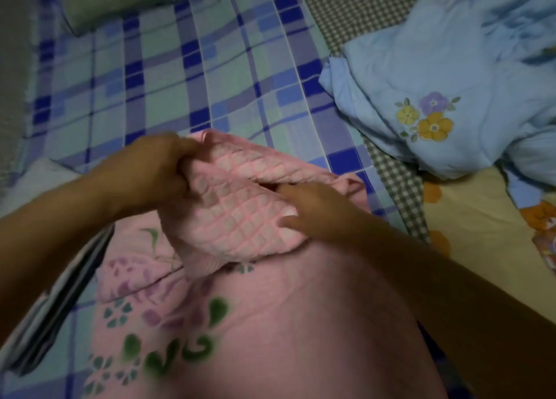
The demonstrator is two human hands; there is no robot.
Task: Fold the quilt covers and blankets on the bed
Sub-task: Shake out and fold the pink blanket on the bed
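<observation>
A pink blanket (240, 206) with a quilted diamond pattern is bunched up at mid-frame, held above a pink cover (270, 338) printed with green and purple flowers. My left hand (156, 169) grips the blanket's upper left edge in a fist. My right hand (313, 209) pinches its right side, thumb on top and fingers tucked into a fold. A crumpled light blue quilt cover (445, 76) with a flower print lies at the upper right, apart from both hands.
The bed carries a blue and green plaid sheet (192, 67). A grey-green pillow (120, 1) lies at the top left. A checked cloth (397, 182) and a yellow printed sheet (481, 218) lie to the right. A striped fabric (51, 302) sits at the lower left.
</observation>
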